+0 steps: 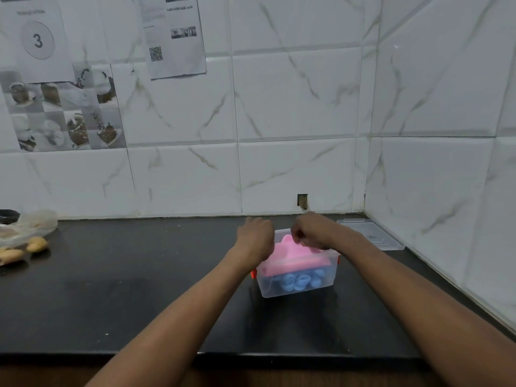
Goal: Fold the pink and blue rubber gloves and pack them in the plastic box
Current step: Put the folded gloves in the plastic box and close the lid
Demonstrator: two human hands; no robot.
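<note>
Paper sign (37,40) reading "3"

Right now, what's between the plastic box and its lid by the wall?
Only the right forearm crosses above; the black counter between box and lid looks bare in the head view.

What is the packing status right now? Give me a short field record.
box: clear plastic box on the black counter, open
blue gloves: blue gloves at the bottom
pink glove: pink glove on top, bulging above the rim
left hand: at the box's left rim
right hand: fingers curled over the pink glove
lid: off, by the right wall
</note>
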